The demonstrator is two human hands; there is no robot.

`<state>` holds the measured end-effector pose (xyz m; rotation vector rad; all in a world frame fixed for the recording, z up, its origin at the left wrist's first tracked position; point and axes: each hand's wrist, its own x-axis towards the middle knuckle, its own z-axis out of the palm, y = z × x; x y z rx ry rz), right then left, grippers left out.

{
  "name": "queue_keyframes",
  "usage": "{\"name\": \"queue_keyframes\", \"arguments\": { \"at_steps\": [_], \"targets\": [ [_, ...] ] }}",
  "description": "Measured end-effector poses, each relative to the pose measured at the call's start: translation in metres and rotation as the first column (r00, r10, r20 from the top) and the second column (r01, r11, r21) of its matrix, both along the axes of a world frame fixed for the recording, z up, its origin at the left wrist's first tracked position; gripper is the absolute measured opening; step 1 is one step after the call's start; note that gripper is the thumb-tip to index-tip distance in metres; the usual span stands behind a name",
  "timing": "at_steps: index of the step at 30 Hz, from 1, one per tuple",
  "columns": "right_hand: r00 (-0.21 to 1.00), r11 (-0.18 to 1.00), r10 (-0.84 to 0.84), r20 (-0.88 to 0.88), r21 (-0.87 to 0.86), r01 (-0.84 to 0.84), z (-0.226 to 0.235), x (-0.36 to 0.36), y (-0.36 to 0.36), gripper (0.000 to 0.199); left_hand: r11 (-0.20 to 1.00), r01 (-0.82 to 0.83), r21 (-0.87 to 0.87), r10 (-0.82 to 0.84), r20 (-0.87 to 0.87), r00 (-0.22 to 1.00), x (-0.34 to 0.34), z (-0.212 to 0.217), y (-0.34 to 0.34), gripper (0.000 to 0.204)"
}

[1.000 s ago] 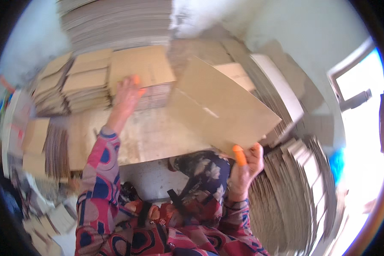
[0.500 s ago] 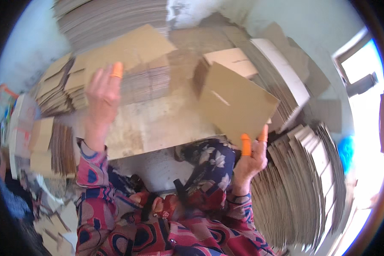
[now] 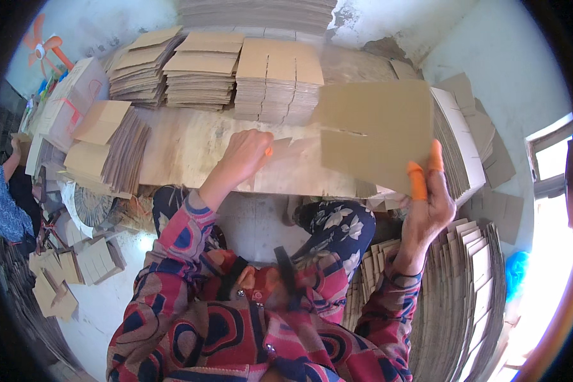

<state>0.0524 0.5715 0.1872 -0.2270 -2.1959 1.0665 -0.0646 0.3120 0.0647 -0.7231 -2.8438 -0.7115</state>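
In my right hand [image 3: 430, 210] is a tan cardboard panel [image 3: 375, 137] with a short slit, gripped at its lower right corner. Orange finger covers sit on two of that hand's fingers. The panel hangs over the right part of the table [image 3: 191, 143]. My left hand [image 3: 242, 156] is closed above the table's near side, an orange cover showing at its fingers. A thin greyish shape lies just past these fingers; whether it is held cannot be made out. Beyond the left hand stands a neat stack of slotted cardboard sheets [image 3: 279, 83].
More cardboard stacks [image 3: 200, 70] line the table's back and left. Upright cardboard pieces [image 3: 426, 299] fill the floor at right. An orange fan [image 3: 41, 48] stands far left, near a white carton [image 3: 70, 105]. Another person [image 3: 9, 204] is at the left edge.
My left hand has left the sheet at the stack, come nearer, and closed. The right hand still holds the panel, now turned squarer. The whole view has shifted.
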Motion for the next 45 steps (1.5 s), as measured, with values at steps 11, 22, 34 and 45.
{"name": "queue_keyframes", "arguments": {
  "at_steps": [11,22,34,45],
  "targets": [
    [0.939,0.910,0.317,0.135,0.235,-0.341,-0.018,-0.047,-0.026,0.039,0.997,0.011,0.081,-0.013,0.024,1.000,-0.001,-0.008,-0.004,0.012],
    [0.799,0.795,0.505,0.328,0.185,-0.578,-0.048,-0.095,-0.043,0.036,0.998,0.022,0.058,-0.021,-0.005,1.000,-0.012,-0.009,-0.007,0.005],
    [0.748,0.610,0.541,0.384,0.433,-0.663,-0.052,-0.119,-0.055,0.039,0.997,-0.007,0.077,0.004,0.036,0.999,-0.021,-0.001,-0.008,0.007],
    [0.707,0.514,0.425,0.565,0.492,-0.702,-0.089,-0.103,-0.059,0.033,0.996,0.048,0.078,-0.046,-0.020,0.999,-0.022,-0.009,0.004,0.009]
  ]
}}
